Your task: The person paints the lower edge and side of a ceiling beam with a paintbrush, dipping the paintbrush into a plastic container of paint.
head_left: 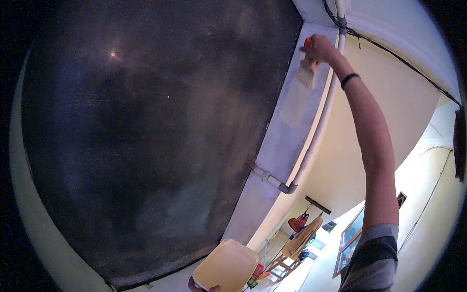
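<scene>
My right hand (320,48) is raised high and closed round a wide paintbrush (305,74), whose pale bristles point down against the greyish wall strip (279,146). Something orange-red shows at the fingers, perhaps the brush's handle. Below the bristles a lighter, wet-looking patch (293,109) covers part of the strip. At the bottom edge my left hand (206,288) grips the lower rim of a shallow cream tray (228,265) with rounded corners. Only some of its fingers show. No contents can be made out in the tray.
A large dark panel (146,146) fills the left. A white pipe (316,131) runs beside the strip, with a grey elbow (288,187) and a branch crossing it. Black cables (389,46) hang above. Lower right are hanging cloths (304,236), a wooden ladder-like frame (284,267) and a window (350,238).
</scene>
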The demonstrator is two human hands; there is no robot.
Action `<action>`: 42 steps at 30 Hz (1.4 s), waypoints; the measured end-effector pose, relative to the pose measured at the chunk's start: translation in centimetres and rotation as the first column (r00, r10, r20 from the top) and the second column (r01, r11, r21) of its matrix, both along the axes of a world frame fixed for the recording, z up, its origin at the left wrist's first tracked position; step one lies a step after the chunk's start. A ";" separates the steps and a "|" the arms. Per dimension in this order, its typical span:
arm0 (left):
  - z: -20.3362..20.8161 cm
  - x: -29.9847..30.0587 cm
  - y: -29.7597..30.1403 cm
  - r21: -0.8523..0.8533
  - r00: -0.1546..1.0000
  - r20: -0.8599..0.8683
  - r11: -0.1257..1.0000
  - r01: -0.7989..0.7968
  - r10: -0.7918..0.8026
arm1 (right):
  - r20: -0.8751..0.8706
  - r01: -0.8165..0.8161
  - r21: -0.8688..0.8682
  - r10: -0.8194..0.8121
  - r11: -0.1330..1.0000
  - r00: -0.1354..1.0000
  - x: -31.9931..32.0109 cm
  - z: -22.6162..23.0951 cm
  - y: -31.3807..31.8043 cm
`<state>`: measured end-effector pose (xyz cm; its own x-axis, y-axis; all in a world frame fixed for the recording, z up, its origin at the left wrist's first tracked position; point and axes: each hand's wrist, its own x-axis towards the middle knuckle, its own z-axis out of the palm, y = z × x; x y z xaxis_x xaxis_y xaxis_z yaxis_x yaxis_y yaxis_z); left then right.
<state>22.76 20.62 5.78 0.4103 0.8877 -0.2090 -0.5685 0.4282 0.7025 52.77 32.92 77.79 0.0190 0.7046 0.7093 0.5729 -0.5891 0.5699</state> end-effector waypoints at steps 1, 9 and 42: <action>-1.2 0.0 0.1 0.111 0.999 -0.044 0.994 -0.009 0.014 | 0.261 0.004 -0.023 0.002 1.000 0.965 -0.5 1.1 0.1; 1.3 -1.9 1.4 0.078 0.993 -0.090 0.993 0.083 -0.076 | 0.449 0.044 -0.102 0.006 0.994 0.893 4.1 -3.5 1.5; 1.7 -3.6 0.6 0.061 0.983 -0.140 0.990 0.126 -0.116 | 0.346 -0.044 -0.279 0.143 0.959 0.927 7.2 -13.2 -3.0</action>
